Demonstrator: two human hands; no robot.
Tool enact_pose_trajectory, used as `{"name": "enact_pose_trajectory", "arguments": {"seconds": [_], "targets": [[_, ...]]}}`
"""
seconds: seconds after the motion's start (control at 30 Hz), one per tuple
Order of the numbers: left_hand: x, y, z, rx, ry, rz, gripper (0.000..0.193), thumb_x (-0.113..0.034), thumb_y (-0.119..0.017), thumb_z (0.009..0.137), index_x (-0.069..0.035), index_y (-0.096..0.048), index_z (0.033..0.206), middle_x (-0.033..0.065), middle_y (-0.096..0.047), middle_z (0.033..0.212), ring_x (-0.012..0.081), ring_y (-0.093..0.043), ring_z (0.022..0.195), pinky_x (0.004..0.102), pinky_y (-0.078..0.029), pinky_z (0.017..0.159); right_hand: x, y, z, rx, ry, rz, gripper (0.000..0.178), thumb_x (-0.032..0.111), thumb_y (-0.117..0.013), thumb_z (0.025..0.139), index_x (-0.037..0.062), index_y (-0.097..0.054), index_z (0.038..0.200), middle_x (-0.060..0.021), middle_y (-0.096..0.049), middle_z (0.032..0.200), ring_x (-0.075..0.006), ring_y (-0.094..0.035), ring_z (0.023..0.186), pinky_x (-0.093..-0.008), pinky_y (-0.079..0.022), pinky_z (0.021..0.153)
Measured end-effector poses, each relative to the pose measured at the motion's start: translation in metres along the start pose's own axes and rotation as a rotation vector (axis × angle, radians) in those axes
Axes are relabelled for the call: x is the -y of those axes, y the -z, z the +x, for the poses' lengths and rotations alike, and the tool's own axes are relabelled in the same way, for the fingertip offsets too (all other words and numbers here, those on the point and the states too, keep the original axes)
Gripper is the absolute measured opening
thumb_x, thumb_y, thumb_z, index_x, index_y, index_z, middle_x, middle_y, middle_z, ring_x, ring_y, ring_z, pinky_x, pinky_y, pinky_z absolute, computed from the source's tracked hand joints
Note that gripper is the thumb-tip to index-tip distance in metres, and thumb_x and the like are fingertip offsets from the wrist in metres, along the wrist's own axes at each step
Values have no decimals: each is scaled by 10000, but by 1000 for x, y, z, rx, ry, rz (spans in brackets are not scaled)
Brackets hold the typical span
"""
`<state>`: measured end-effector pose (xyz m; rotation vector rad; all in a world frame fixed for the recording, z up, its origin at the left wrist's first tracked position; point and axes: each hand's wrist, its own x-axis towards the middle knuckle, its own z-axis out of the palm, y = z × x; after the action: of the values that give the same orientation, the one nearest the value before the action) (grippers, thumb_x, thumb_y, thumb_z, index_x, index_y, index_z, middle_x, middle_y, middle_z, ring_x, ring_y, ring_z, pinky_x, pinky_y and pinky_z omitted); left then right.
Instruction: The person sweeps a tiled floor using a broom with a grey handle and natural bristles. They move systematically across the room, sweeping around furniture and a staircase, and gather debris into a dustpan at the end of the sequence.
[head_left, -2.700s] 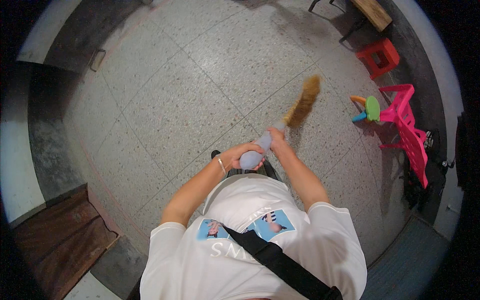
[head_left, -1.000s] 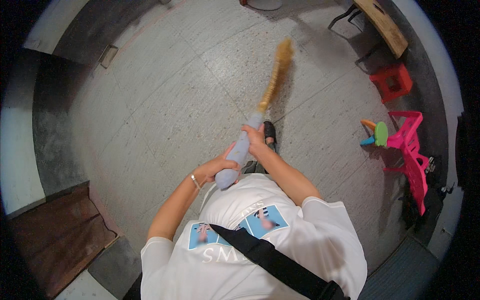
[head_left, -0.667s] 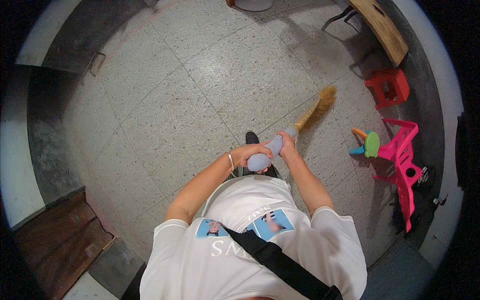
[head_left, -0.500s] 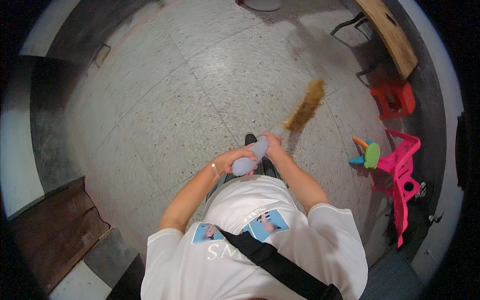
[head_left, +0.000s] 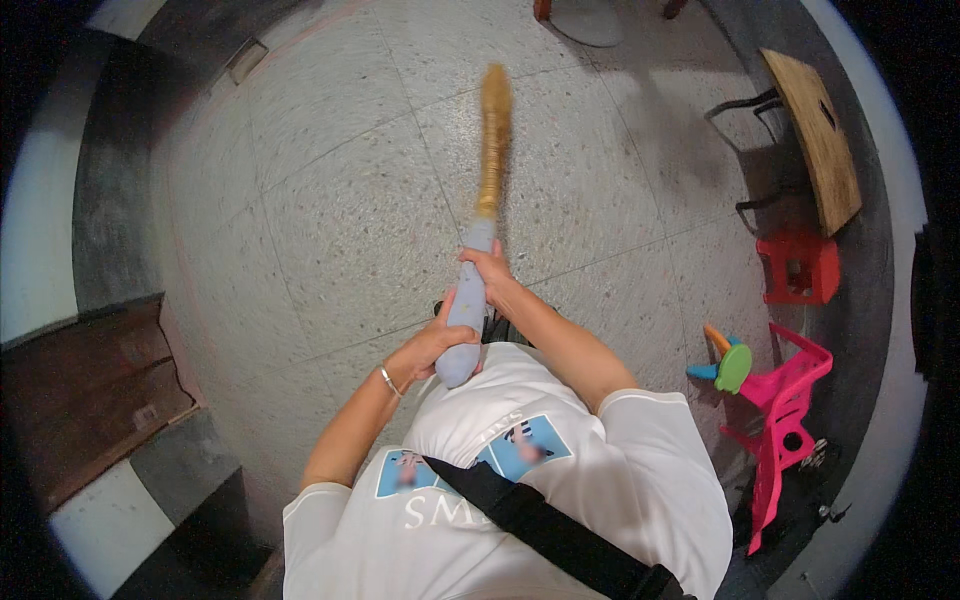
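Note:
A straw broom (head_left: pixel 488 165) with a thick pale grey handle stretches away from my body over the speckled floor. Its yellow-brown head points straight ahead, and whether the tip touches the floor I cannot tell. Near the rounded butt of the handle, my left hand (head_left: pixel 440 338) is closed around it. Farther up, just below the straw binding, my right hand (head_left: pixel 488 270) grips the same handle. Part of the fingers of both hands is hidden behind the handle.
On the right stand a pink plastic chair (head_left: pixel 783 400), a red stool (head_left: pixel 800 270) and a wooden-topped table (head_left: pixel 815 130) with dark legs. A small green, blue and orange item (head_left: pixel 734 368) is beside the chair. Brown boxy furniture (head_left: pixel 110 395) lines the left wall.
The broom head has swung from the right to straight ahead, both hands still on the handle. The furniture on the right now appears lower in view.

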<state>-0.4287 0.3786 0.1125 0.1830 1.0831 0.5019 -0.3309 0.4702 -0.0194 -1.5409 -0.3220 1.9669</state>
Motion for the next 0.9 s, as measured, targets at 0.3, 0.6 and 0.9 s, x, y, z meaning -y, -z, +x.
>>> {"name": "enact_pose_trajectory", "arguments": {"seconds": [0.3, 0.6, 0.9], "targets": [[12, 21, 39, 355, 151, -144, 789, -172, -577, 751, -287, -83, 1356, 139, -525, 793, 240, -561, 574, 331, -472, 448, -24, 78, 25, -362, -83, 31, 807, 3, -627, 617, 112, -191, 1287, -172, -437, 1109, -311, -504, 906, -483, -474, 685], [29, 93, -41, 143, 47, -255, 802, -144, -563, 743, -266, -55, 1351, 146, -516, 775, 245, -557, 564, 341, -471, 441, -105, -37, 24, -258, -128, -95, 580, -21, -612, 617, 72, -317, 1106, -140, -468, 885, -288, -520, 719, -470, -466, 576], [28, 89, -77, -198, -237, -229, 894, -82, -555, 731, -232, 61, 1361, 174, -429, 1013, 259, -560, 643, 388, -512, 528, -100, -131, 17, 296, -166, -191, 475, -5, -603, 636, 93, -355, 1028, -108, -464, 841, -240, -499, 673, -414, -450, 514]]}}
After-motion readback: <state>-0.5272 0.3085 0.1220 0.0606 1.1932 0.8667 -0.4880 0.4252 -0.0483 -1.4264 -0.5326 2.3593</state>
